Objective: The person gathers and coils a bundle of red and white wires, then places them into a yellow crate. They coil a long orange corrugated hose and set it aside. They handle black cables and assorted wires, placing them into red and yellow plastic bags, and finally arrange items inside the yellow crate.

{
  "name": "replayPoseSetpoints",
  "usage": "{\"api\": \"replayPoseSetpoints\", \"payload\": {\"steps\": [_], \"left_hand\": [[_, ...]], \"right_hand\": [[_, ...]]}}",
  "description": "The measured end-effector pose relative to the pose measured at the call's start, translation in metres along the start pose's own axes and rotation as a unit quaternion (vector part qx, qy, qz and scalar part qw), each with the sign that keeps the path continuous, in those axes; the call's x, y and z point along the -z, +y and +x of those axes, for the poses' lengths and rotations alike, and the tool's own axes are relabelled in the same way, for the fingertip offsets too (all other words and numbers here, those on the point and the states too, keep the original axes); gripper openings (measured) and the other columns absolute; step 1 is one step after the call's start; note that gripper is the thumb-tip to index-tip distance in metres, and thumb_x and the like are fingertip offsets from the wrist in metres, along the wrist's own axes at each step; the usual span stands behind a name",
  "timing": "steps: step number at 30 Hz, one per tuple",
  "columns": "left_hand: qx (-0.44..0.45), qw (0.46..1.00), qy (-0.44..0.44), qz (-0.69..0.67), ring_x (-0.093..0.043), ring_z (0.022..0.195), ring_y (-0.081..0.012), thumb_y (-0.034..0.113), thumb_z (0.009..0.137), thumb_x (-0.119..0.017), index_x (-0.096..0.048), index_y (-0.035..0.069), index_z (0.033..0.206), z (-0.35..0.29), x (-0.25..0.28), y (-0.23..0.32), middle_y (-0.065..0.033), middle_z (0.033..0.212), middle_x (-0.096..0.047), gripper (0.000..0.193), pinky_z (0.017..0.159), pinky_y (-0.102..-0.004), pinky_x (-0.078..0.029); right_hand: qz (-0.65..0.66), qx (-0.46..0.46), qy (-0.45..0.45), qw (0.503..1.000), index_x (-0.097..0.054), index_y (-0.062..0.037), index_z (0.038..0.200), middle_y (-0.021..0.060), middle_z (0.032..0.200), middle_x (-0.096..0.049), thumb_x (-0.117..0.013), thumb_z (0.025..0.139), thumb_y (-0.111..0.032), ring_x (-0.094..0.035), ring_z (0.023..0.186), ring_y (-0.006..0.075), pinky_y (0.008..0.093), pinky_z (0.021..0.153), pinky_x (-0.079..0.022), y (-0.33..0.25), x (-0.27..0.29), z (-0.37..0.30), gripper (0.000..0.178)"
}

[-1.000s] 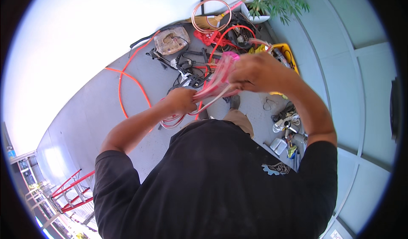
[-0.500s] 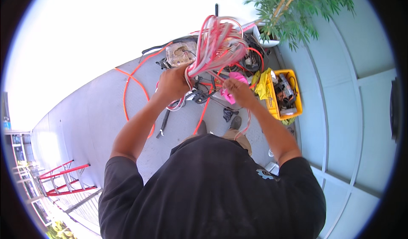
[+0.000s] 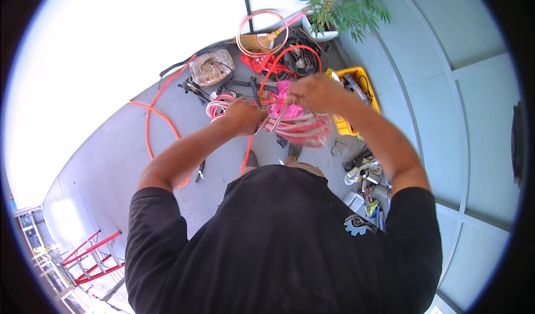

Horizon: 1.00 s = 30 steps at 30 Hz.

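The left hand [image 3: 244, 117] has its fingers closed around a red-and-white cable [image 3: 301, 130], whose loops fan out on both sides of it, above the floor [image 3: 220, 188]. The right hand [image 3: 316, 95], higher, pinches a strand of it. Behind lie a pink bag [image 3: 280, 92] and a yellow crate [image 3: 344, 126]; an orange hose [image 3: 166, 115] curls at left.

Head-worn fisheye looks down over the hands [image 3: 245, 117].
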<state>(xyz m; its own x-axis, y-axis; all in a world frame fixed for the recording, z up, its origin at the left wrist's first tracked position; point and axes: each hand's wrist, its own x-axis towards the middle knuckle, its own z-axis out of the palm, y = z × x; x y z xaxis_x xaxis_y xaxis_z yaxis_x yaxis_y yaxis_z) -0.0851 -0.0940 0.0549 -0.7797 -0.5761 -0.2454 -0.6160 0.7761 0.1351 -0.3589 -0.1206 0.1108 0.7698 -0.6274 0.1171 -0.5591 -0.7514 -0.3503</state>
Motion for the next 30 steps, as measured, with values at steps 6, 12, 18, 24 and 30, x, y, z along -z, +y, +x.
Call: {"api": "replayPoseSetpoints", "payload": {"steps": [6, 12, 18, 24, 30], "left_hand": [[-0.051, 0.949, 0.27, -0.153, -0.067, 0.087, -0.0304, 0.019, 0.069, -0.078, -0.065, 0.016, 0.101, -0.012, 0.065, 0.032, -0.0052, 0.089, -0.068, 0.035, 0.083, -0.0435, -0.052], [0.282, 0.881, 0.261, -0.277, -0.069, 0.086, -0.0441, 0.026, 0.081, -0.073, -0.061, 0.013, 0.123, -0.024, 0.067, 0.003, -0.0206, 0.09, -0.073, 0.046, 0.078, -0.0545, -0.053], [0.415, 0.875, 0.157, -0.193, -0.071, 0.093, -0.0426, 0.026, 0.087, -0.063, -0.063, 0.015, 0.118, 0.003, 0.001, -0.04, -0.0189, 0.097, -0.074, 0.033, 0.082, -0.0552, -0.054], [0.171, 0.984, -0.028, -0.049, -0.073, 0.094, -0.0339, 0.02, 0.085, -0.065, -0.066, 0.015, 0.11, 0.014, -0.052, -0.016, -0.0122, 0.095, -0.074, 0.025, 0.083, -0.0498, -0.055], [-0.19, 0.95, 0.233, -0.086, -0.07, 0.095, -0.0265, 0.017, 0.076, -0.075, -0.063, 0.014, 0.1, -0.014, 0.006, 0.017, -0.0076, 0.089, -0.069, 0.027, 0.083, -0.0391, -0.051]], "right_hand": [[-0.068, -0.053, 0.176, 0.981, -0.067, -0.0107, 0.093, 0.01, 0.072, -0.062, -0.061, 0.1, -0.045, -0.066, 0.066, 0.0309, 0.0406, 0.06, -0.053, -0.033, 0.007, -0.009, 0.036], [0.176, -0.214, 0.257, 0.926, -0.07, -0.0094, 0.096, 0.012, 0.074, -0.066, -0.063, 0.101, -0.033, -0.067, 0.068, 0.0336, 0.0412, 0.06, -0.051, -0.014, -0.065, -0.032, 0.025], [0.256, -0.221, 0.179, 0.924, -0.072, -0.0096, 0.099, 0.016, 0.079, -0.069, -0.059, 0.099, -0.024, -0.07, 0.075, 0.0372, 0.0466, 0.067, -0.054, -0.059, -0.106, 0.0, 0.019], [0.039, -0.152, -0.096, 0.983, -0.072, -0.0093, 0.101, 0.0177, 0.09, -0.072, -0.056, 0.099, -0.037, -0.069, 0.085, 0.0393, 0.0475, 0.076, -0.055, -0.085, -0.068, 0.014, 0.032], [0.283, -0.181, -0.156, 0.929, -0.074, -0.0111, 0.101, 0.0076, 0.081, -0.069, -0.065, 0.097, -0.034, -0.066, 0.078, 0.0208, 0.0401, 0.074, -0.054, -0.018, 0.018, -0.004, 0.025]]}}
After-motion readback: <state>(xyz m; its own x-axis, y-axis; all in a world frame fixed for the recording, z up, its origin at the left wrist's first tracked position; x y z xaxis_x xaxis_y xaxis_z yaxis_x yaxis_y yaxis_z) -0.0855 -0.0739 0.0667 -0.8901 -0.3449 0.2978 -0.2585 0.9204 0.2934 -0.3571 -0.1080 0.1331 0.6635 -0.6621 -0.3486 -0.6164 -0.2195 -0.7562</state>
